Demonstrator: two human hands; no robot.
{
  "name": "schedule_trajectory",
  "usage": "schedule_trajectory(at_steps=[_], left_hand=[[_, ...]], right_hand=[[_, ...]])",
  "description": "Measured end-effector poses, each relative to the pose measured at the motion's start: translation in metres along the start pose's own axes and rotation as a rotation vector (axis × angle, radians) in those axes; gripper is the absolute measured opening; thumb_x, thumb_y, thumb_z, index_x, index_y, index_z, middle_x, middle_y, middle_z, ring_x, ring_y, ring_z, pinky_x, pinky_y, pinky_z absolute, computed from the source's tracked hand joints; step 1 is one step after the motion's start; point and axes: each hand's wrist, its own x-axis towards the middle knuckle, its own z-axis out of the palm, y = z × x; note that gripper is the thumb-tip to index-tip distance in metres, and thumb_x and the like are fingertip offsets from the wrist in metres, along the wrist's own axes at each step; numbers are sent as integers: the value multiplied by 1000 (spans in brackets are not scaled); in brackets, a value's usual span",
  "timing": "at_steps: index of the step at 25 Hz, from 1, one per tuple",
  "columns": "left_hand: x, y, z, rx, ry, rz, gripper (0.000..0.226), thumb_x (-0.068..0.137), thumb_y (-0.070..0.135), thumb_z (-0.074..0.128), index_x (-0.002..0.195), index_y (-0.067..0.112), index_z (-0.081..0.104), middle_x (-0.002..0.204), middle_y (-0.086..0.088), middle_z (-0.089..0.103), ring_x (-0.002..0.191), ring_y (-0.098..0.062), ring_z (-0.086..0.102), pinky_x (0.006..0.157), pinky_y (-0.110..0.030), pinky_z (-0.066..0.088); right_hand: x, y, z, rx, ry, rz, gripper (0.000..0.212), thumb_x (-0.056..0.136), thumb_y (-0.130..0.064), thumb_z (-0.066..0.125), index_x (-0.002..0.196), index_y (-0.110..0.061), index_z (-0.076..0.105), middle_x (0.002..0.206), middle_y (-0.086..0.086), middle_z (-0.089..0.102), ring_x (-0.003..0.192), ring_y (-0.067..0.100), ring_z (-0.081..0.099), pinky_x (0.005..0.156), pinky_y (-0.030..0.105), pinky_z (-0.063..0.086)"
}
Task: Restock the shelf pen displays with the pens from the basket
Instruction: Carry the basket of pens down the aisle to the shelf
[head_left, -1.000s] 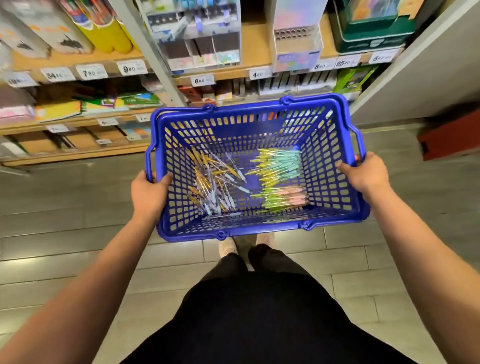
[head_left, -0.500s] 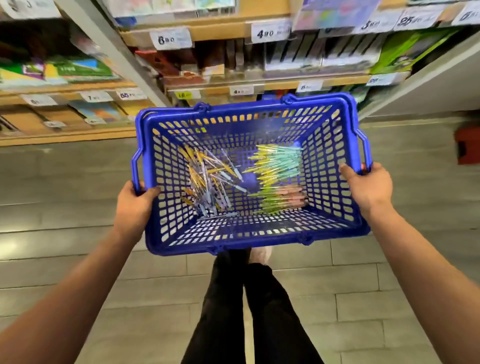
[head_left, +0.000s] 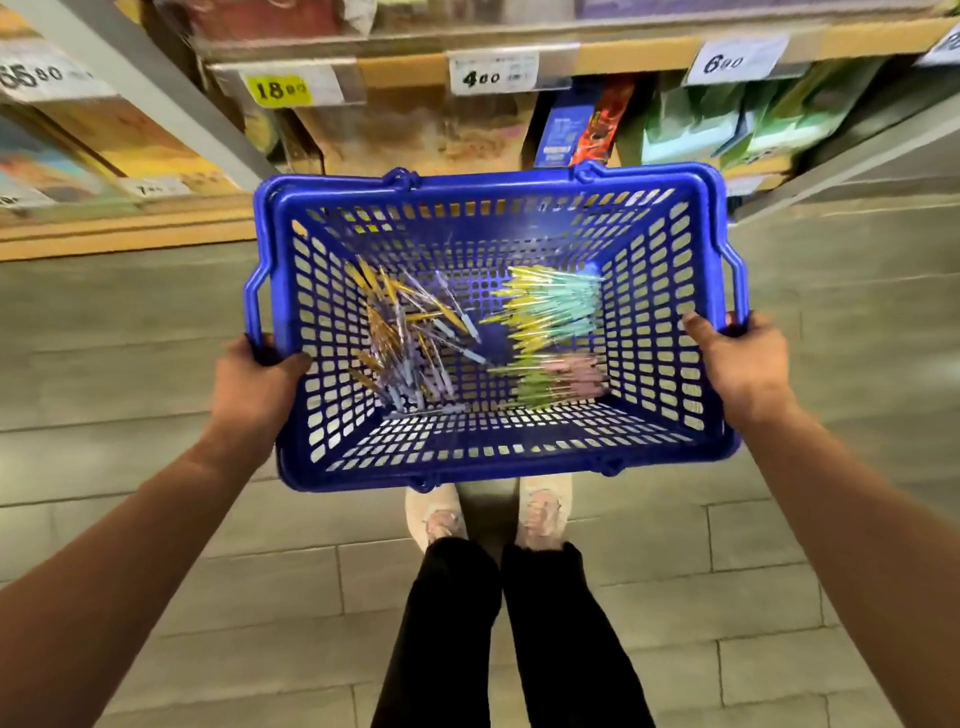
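Spanning the lower view, a grey tiled floor (head_left: 156, 364) is recorded beneath black trouser legs (head_left: 566, 639) and pale shoes (head_left: 439, 514). Shelving (head_left: 623, 52) is seen across the top, blurred; its boxed goods cannot be identified.

A blue plastic basket (head_left: 493, 179) is held level in front of the shelving, above the shoes.

The left hand (head_left: 254, 384) is curled round the basket's left rim, thumb laid inside the wall. The right hand (head_left: 737, 358) is clamped on the right rim in the same way.

Loose pens (head_left: 410, 343), yellow and lilac, are heaped in a tangle on the basket floor, left half. Bundled pens (head_left: 550, 312), yellow and teal, are laid parallel in the right half, with a green-and-pink group just nearer the person.

A white price tag (head_left: 493, 73) is fixed to the shelf edge, with a yellow tag (head_left: 280, 89) to its left.
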Motion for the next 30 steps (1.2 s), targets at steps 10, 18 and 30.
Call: schedule_trajectory(at_steps=[10, 18, 30], left_hand=[[92, -26, 69, 14, 43, -14, 17, 87, 19, 75, 101, 21, 64, 99, -3, 74, 91, -25, 73, 91, -46, 59], [122, -26, 96, -33, 98, -104, 19, 91, 22, 75, 98, 22, 58, 94, 0, 70, 85, -20, 70, 81, -38, 58], [143, -41, 111, -107, 64, -152, 30, 92, 13, 73, 114, 18, 54, 98, 0, 66, 85, -17, 68, 79, -39, 57]], right_hand=[[89, 25, 66, 33, -29, -24, 22, 84, -32, 80, 95, -26, 63, 74, -17, 67, 58, -7, 64, 53, 12, 51], [133, 18, 91, 41, -92, -21, 25, 83, -29, 82, 99, -24, 64, 89, -8, 73, 80, 15, 73, 79, 33, 59], [157, 44, 112, 33, -163, 12, 22, 85, -34, 80, 90, -32, 58, 84, -11, 74, 75, 10, 73, 81, 40, 62]])
